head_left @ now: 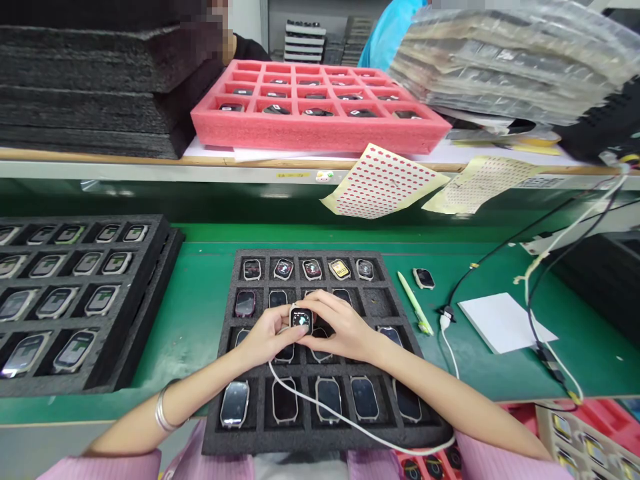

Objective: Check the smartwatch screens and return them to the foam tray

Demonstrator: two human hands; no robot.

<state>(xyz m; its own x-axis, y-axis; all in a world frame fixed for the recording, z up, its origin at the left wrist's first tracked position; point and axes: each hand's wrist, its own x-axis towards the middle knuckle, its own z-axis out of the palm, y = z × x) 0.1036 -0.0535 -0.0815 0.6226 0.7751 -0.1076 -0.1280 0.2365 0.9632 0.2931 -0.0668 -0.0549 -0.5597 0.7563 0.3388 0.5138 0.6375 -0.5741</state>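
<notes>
Between my two hands is a smartwatch [301, 320] without a strap, its screen lit with a dark face. My left hand [266, 337] grips its left side, the thumb lying along the lower edge. On the right, my right hand [345, 327] closes on the watch's other side and top edge. A white cable [345, 423] runs from under my left hand to the right; whether it touches the watch is hidden. Below both hands lies a black foam tray [310, 443] holding rows of watch bodies, some with lit screens. One visible pocket at its right holds no watch.
Another black foam tray [100, 383] of watches is at left. Right of the middle tray lie a green pen [415, 303], a single watch [424, 278], a white paper pad [505, 323] and cables. The shelf above bears a red foam tray [320, 137]. A person sits behind it.
</notes>
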